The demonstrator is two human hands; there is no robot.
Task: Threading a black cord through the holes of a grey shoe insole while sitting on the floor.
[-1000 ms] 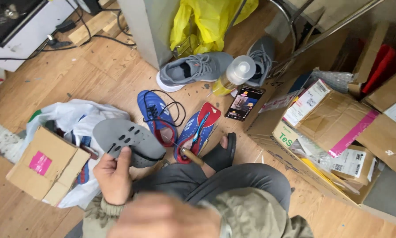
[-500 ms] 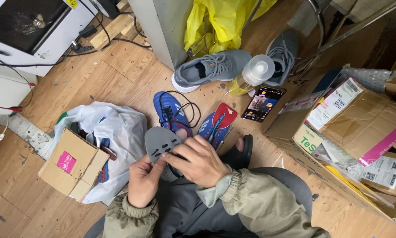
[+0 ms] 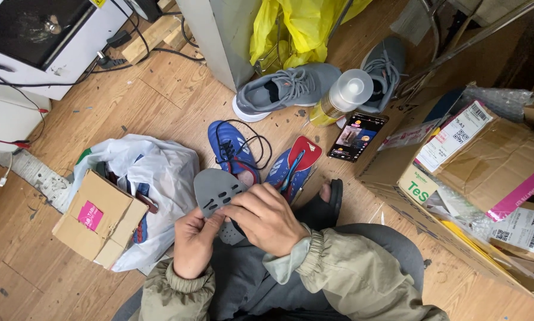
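Left hand (image 3: 194,242) and right hand (image 3: 265,217) both pinch the grey perforated insole (image 3: 216,191) above the lap, grips pressed onto it; blue shoe (image 3: 234,151) at 12 o'clock, white plastic bag (image 3: 154,172) at 9 o'clock

1. Two grey mesh lace-up sneakers: one lying on its side (image 3: 287,89), one partly behind the bottle (image 3: 384,68).
2. Two blue lace-up shoes: one with black laces (image 3: 234,148), one showing a red insole (image 3: 295,166).
3. One grey perforated plastic insert (image 3: 216,193).
4. One yellow spray bottle with a clear cap (image 3: 341,98).
5. One black smartphone with a lit screen (image 3: 358,137).
6. One white plastic bag (image 3: 154,172).
7. One yellow plastic bag (image 3: 302,27).
8. One small cardboard box with a pink label (image 3: 97,217).
9. Two bare hands: left (image 3: 192,244), right (image 3: 267,217).
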